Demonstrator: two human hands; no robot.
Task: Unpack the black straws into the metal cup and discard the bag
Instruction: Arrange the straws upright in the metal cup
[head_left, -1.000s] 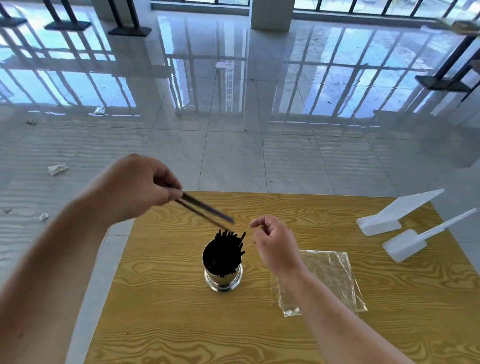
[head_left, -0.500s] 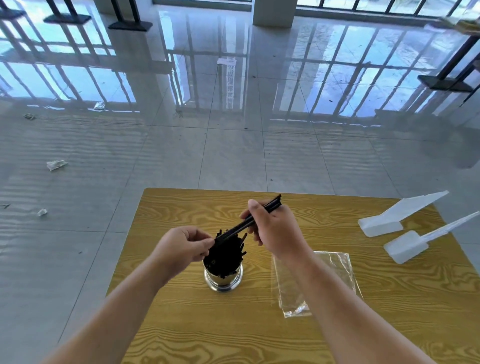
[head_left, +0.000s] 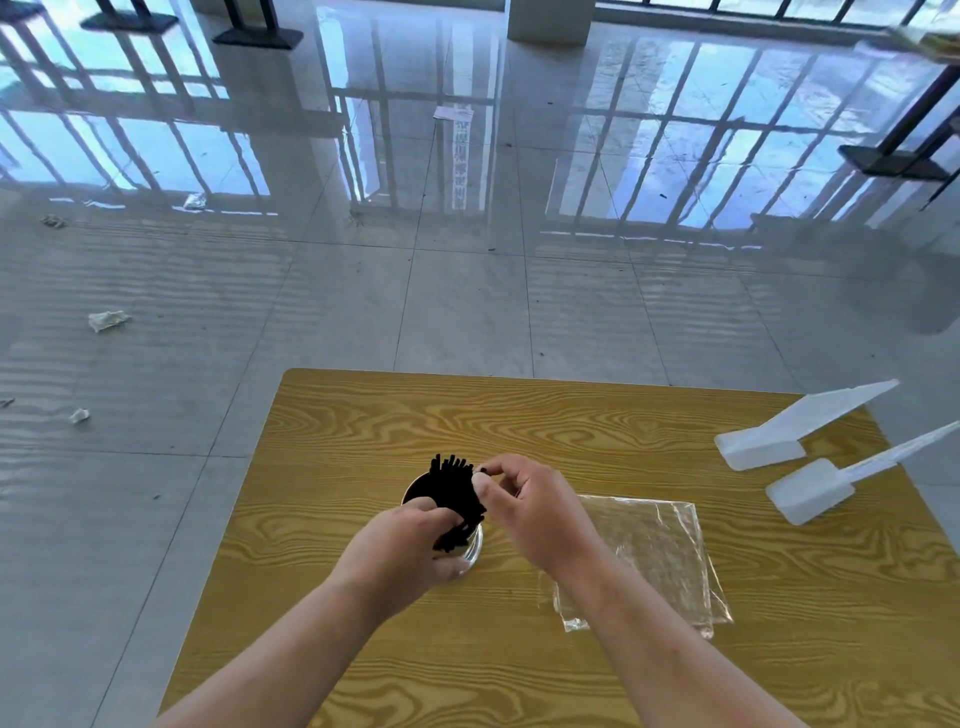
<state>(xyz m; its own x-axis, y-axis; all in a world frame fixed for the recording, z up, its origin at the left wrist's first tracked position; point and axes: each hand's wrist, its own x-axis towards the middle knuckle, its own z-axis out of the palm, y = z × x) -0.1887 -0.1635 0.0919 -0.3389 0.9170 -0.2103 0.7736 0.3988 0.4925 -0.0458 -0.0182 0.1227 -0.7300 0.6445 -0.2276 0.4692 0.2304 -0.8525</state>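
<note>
Bright daylight, glaring floor (head_left: 467, 291) reflections

Large bare hall: glossy tiled floor (head_left: 467, 312), barred windows reflected, black stands (head_left: 891, 166).

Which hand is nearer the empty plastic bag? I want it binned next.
Right. The right hand hovers just beside the bag, its forearm crossing it; the left hand is beyond the metal cup.
</note>
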